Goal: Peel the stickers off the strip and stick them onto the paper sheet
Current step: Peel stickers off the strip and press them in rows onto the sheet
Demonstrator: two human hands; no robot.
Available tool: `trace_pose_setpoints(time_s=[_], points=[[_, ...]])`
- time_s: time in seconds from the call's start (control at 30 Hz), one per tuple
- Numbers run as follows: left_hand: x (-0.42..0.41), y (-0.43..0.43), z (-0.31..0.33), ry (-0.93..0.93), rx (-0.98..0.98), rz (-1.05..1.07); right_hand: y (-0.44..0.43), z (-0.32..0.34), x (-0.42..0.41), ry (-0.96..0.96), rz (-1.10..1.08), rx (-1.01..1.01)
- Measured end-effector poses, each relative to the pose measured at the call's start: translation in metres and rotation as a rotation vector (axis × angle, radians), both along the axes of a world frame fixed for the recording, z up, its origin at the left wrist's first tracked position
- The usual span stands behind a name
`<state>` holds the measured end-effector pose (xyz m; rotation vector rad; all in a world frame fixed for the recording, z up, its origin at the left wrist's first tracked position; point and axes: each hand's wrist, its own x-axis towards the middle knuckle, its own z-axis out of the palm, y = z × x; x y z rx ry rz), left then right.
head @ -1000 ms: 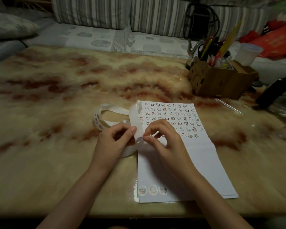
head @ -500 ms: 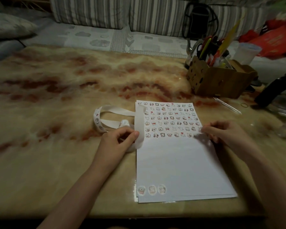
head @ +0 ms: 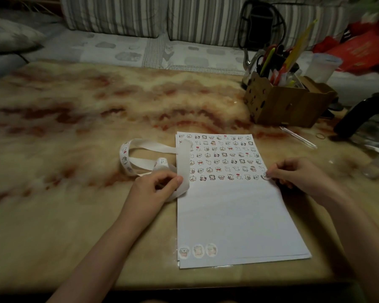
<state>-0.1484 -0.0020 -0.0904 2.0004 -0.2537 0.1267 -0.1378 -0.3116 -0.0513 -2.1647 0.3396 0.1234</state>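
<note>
Nearest, three oval stickers (head: 198,250) sit in the near left corner of the paper sheet (head: 228,215), flat on the table (head: 74,127); its lower half is bare.

Left hand (head: 155,184) at the sheet's left edge: fingers curled, thumb and forefinger pinching the strip (head: 183,162). The strip runs up over the sheet's left column, then loops off leftward on the table.

Right hand (head: 298,176) at the right edge: fingers curled, tips closed on a small round sticker (head: 265,176) at the right end of the lowest row (head: 221,177). Cannot tell if it is fully down. The rows above are filled.

Risks, as judged: the sticker is right at the sheet's edge, so it may overhang and catch the table. It may also cling to a fingertip on lift-off and come up crooked. The strip lying over the left column could snag placed stickers, and a tug from the left hand could slide the sheet.

Farther right: clear pen (head: 298,136), rubber band (head: 321,135), cardboard box (head: 282,103) of pens and scissors, plastic cup (head: 324,66), and a dark object (head: 354,114) I cannot identify. All are well apart from the sheet; none blocks the hands. Striped cushions (head: 118,16) lie beyond the table.
</note>
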Motion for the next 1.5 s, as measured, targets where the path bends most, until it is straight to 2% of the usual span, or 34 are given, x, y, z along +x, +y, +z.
trace_pose_setpoints(time_s=[0.43, 1.2, 1.5], points=[[0.0, 0.0, 0.0, -0.003, 0.008, 0.002, 0.002, -0.002, 0.001, 0.006, -0.02, -0.014], [-0.001, -0.002, 0.0, -0.023, 0.051, 0.026, -0.001, -0.026, 0.001, -0.177, -0.021, -0.132], [-0.002, -0.002, 0.0, -0.016, 0.043, 0.027, -0.003, -0.028, 0.002, -0.189, -0.066, -0.156]])
